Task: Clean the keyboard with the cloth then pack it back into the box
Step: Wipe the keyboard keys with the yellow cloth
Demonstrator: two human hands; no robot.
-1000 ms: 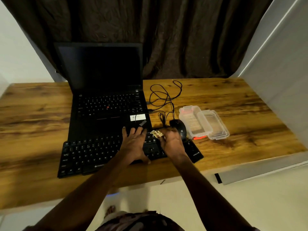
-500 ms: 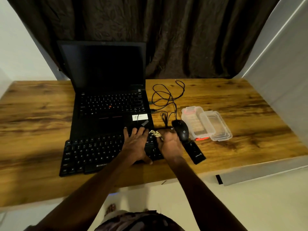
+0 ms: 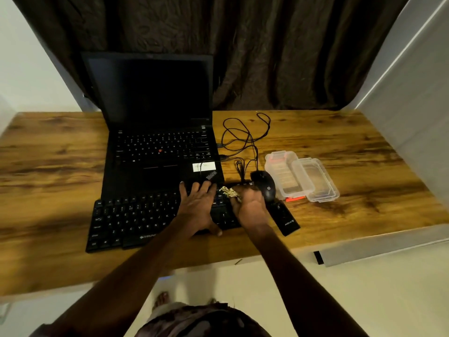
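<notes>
The black keyboard (image 3: pixel 136 220) lay along the front edge of the table (image 3: pixel 48 166), long axis left to right, most of it stretching left of our hands. Our left hand (image 3: pixel 196 205) pressed flat, fingers spread, on its right part. Just right of it, our right hand (image 3: pixel 250 207) clutched the pale cloth (image 3: pixel 229 192) over the keyboard's right end. We judged the wiping would have to travel leftward, past the left hand.

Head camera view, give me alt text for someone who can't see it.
A person's left hand rests flat on a black keyboard while the right hand grips a pale cloth over its right side. Behind it on the wooden table stands an open laptop, with a wired mouse and a clear plastic box to the right.
</notes>
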